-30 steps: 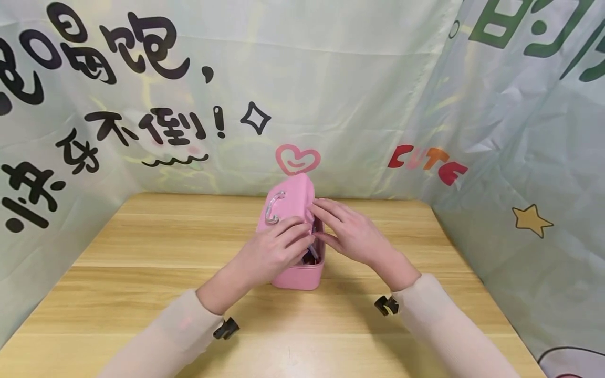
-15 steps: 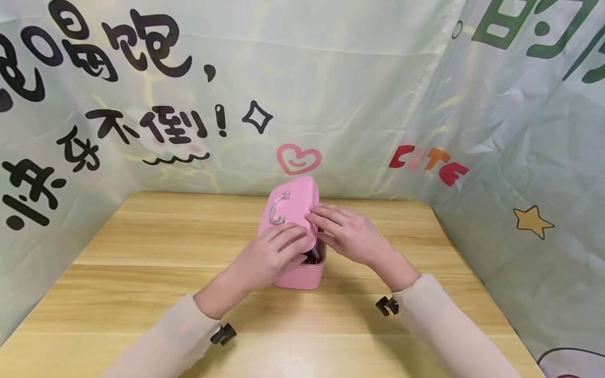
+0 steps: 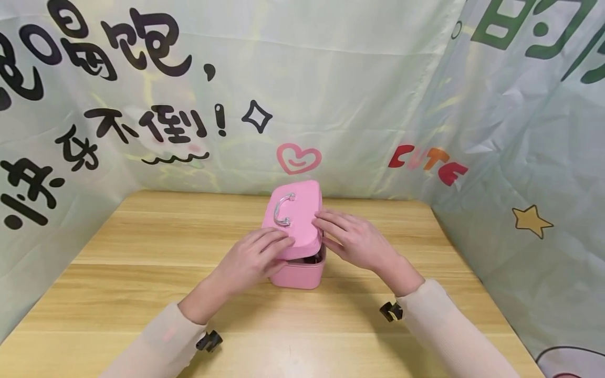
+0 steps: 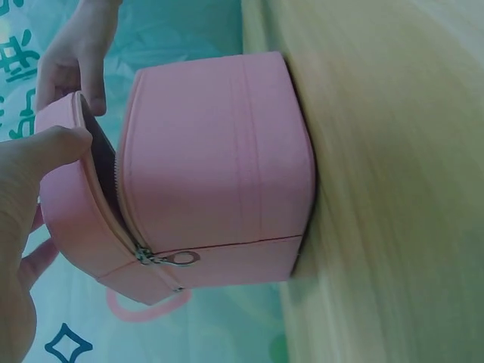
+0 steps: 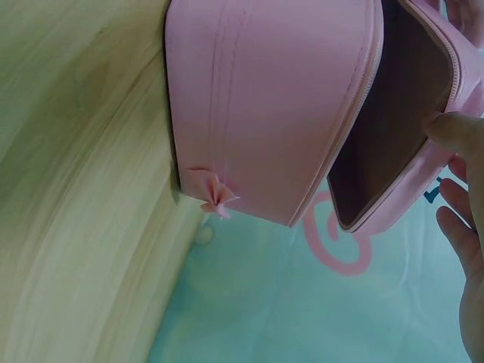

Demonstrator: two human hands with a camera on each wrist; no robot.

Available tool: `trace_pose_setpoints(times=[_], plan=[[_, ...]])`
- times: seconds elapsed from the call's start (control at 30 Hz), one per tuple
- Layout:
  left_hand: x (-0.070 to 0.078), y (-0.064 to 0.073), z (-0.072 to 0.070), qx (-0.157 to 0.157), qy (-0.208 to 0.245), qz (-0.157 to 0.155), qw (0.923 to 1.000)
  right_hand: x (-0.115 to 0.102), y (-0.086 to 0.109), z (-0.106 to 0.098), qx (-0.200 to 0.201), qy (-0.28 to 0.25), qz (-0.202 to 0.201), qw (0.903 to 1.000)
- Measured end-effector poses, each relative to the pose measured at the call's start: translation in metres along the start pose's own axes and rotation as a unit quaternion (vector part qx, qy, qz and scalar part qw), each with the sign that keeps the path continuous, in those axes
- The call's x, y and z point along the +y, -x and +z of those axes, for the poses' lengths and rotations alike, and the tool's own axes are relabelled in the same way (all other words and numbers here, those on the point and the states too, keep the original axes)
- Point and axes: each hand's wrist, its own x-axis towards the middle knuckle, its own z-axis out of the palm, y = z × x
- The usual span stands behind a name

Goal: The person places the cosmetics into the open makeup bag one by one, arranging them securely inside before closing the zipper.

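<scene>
Head cam: the pink case (image 3: 296, 276) sat about midway between the worktop (image 3: 156, 247)'s side edges, towards the far edge, lid (image 3: 304, 210) partly open, left hand (image 3: 250, 260) pinching its near-left part, right hand (image 3: 359, 241) its right side. Left wrist: thumb on the rim, zip pull (image 4: 170, 259) dangling at the corner. Right wrist: same pinch, thumb on rim, plus a cute bow (image 5: 215, 195).

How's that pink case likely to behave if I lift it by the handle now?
The pink case would probably keep its shape: its walls stand straight. The lid, bearing the handle, may swing open, since the zipper gapes.
</scene>
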Motion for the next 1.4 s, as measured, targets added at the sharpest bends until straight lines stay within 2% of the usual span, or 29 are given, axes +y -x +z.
trace_pose_setpoints(times=[0.17, 0.37, 0.47, 0.63, 0.8, 1.0, 1.2, 1.4], plan=[[-0.001, 0.004, 0.003, -0.004, -0.003, 0.003, 1.0000, -0.002, 0.003, 0.003, 0.004, -0.001, 0.011, 0.9999], [0.001, 0.001, 0.007, -0.006, -0.030, 0.018, 0.9994, -0.007, 0.010, 0.005, -0.005, -0.005, 0.026, 0.9996], [0.003, -0.001, 0.010, -0.003, -0.042, 0.023, 0.9988, -0.010, 0.015, 0.006, -0.005, 0.000, 0.013, 0.9999], [0.005, -0.003, 0.013, -0.002, -0.040, 0.022, 0.9990, -0.011, 0.019, 0.009, 0.032, 0.014, -0.025, 0.9991], [0.003, 0.003, 0.015, -0.016, 0.002, -0.013, 0.9998, -0.010, 0.025, 0.012, 0.045, 0.011, -0.024, 0.9986], [-0.002, 0.013, 0.014, -0.014, 0.046, -0.078, 0.9958, -0.010, 0.034, 0.012, 0.017, 0.004, -0.006, 0.9998], [-0.003, 0.014, 0.015, -0.025, 0.050, -0.081, 0.9951, -0.014, 0.042, 0.010, -0.021, -0.048, 0.039, 0.9979], [-0.002, 0.013, 0.018, -0.013, 0.042, -0.074, 0.9962, -0.021, 0.039, 0.013, -0.017, -0.081, 0.066, 0.9944]])
